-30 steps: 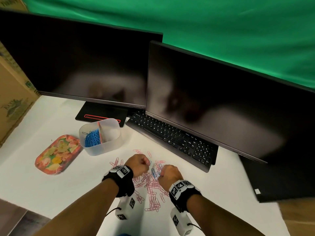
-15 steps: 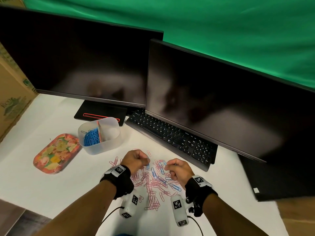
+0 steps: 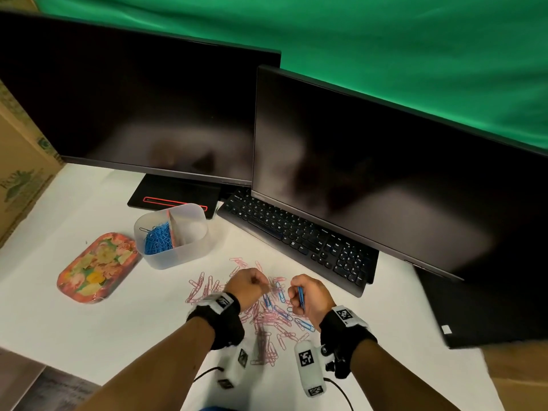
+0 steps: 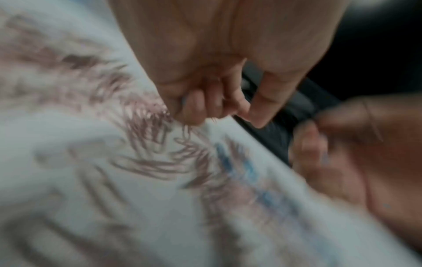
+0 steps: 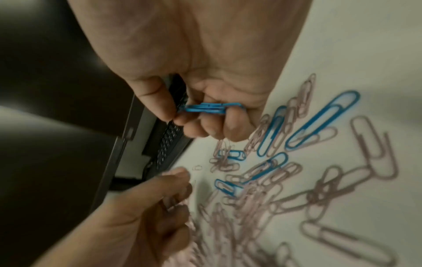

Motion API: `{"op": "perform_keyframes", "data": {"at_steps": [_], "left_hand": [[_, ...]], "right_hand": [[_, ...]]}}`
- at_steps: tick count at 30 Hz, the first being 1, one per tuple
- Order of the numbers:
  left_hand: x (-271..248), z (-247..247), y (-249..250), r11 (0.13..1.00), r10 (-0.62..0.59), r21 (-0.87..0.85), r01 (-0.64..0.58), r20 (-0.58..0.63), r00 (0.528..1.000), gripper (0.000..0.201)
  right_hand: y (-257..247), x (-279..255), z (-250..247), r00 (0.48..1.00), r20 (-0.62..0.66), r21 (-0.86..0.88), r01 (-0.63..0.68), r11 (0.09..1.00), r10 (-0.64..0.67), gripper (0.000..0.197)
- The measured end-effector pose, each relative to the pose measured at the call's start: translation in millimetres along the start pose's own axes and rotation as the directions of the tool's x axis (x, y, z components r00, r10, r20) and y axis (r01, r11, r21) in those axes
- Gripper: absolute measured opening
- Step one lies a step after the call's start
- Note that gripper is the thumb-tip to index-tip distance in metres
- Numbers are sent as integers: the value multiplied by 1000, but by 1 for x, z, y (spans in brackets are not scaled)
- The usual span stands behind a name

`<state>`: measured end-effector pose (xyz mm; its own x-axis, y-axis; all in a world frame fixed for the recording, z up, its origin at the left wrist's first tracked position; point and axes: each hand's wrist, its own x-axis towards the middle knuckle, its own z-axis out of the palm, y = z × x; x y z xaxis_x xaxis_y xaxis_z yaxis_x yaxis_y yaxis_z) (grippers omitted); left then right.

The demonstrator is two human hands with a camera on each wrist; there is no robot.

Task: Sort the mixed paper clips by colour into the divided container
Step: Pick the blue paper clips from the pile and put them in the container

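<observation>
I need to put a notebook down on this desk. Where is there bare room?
Bare white desk lies in front of the floral tray, left of the left hand; another patch sits behind the tray. The centre is crowded: loose paper clips, both hands, divided container, keyboard.

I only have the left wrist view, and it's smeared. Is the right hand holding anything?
Observer: Yes, the right hand pinches a bunch of blue clips.
Operator: Where do those go?
Observer: The divided container already has blue clips in its left compartment.
Operator: Any blue left in the pile?
Observer: Several loose blue clips lie among the pink clips.
</observation>
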<state>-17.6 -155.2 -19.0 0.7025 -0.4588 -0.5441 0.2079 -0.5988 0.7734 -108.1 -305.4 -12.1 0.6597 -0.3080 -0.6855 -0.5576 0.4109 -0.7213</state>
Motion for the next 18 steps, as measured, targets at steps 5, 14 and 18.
{"op": "perform_keyframes", "data": {"at_steps": [5, 14, 18], "left_hand": [[-4, 11, -5, 671, 232, 702, -238, 106, 967, 22], [3, 2, -11, 591, 171, 773, -231, 160, 972, 14], [3, -1, -15, 664, 189, 713, -224, 130, 973, 10]], "right_hand": [[9, 8, 3, 991, -86, -486, 48, 872, -103, 28], [5, -1, 10, 959, -121, -889, 10, 458, -256, 21], [5, 1, 22, 968, -114, -973, -63, 220, -225, 32]]}}
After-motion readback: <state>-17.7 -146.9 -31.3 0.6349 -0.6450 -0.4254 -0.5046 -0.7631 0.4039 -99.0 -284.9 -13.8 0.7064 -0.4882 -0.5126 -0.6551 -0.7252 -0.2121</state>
